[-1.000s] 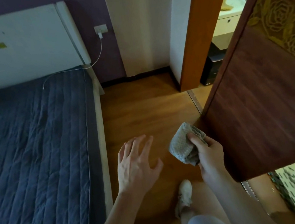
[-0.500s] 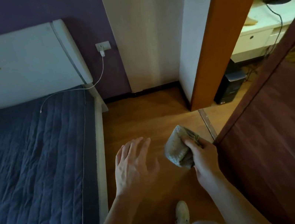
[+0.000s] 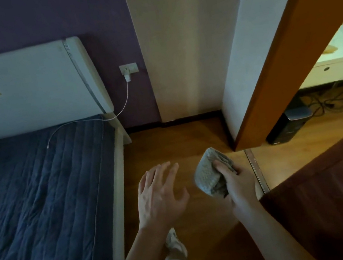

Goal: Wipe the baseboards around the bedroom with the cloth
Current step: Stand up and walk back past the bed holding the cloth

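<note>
Cloth point(image 3: 211, 174) held above the floor, right of the bed point(image 3: 43, 208).
The right hand point(image 3: 239, 183) grips the bunched cloth, whose long axis seems to point at the dark baseboard point(image 3: 187, 119) past the bed's head. The left hand point(image 3: 159, 194) hovers between bed and cloth, fingers spread. A door point(image 3: 337, 204) stands farther right.

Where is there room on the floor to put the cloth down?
Bare wood floor lies between the bed and the door frame, up to the dark baseboard. Past the doorway it is crowded: a computer tower and tangled cables.
</note>
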